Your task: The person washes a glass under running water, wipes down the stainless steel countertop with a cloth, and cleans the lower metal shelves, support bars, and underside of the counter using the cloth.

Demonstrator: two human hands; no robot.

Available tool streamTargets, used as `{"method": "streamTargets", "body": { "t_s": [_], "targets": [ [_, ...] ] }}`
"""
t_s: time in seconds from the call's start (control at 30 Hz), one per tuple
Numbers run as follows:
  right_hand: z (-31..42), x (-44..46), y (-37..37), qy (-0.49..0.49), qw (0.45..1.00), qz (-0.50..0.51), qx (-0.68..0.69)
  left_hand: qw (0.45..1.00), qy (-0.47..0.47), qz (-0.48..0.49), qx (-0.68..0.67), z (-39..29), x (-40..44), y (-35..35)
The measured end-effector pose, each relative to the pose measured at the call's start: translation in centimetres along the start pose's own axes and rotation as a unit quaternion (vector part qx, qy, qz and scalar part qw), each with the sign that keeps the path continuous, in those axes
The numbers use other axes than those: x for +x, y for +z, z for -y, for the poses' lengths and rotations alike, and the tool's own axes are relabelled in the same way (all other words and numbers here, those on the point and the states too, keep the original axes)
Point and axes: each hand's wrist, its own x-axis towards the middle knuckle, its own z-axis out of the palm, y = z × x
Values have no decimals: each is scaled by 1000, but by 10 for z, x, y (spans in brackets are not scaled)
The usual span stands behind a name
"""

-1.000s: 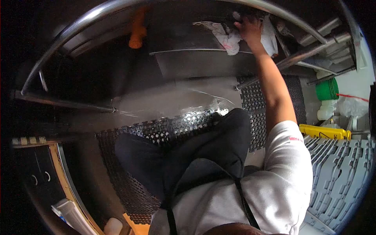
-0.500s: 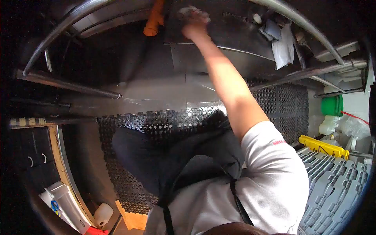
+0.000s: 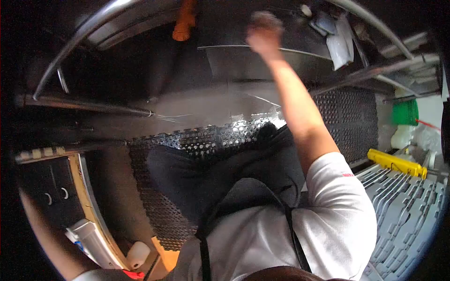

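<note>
My right hand [image 3: 265, 41] is stretched out over a dark metal surface [image 3: 225, 35] at the top, with its fingers closed round a crumpled greyish cloth [image 3: 266, 19]. Motion blurs the hand and the cloth. To the right of them, on the same dark surface, lie a small pale object, a grey-blue bundle [image 3: 323, 23] and a white bag or cloth [image 3: 340, 49]. My left forearm [image 3: 44, 229] shows blurred along the lower left edge, and its hand is out of the picture.
Curved metal rails [image 3: 82, 35] frame the top. An orange pipe [image 3: 183, 25] hangs left of my right hand. Black perforated mats [image 3: 347, 122] cover part of the floor. At the right stand green buckets [image 3: 405, 112], a yellow sign [image 3: 396, 163] and grey panels [image 3: 403, 220]; a cabinet [image 3: 51, 187] is at the left.
My right hand took up the cloth from beside the white bag and swept it left, then came partway back right. My left forearm has come into view at the lower left.
</note>
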Motion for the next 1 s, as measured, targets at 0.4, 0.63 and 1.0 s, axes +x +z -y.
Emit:
{"method": "streamTargets", "body": {
  "t_s": [0.4,0.63,1.0],
  "targets": [
    [75,3,0,34,973,127,192,869,217,-405,-183,-295,14,153],
    [-8,0,-25,96,980,135,111,855,246,340,-305,-354,-68,287],
    [-12,3,-35,147,979,144,17,820,128,-232,-507,-345,-70,201]
  ]
}}
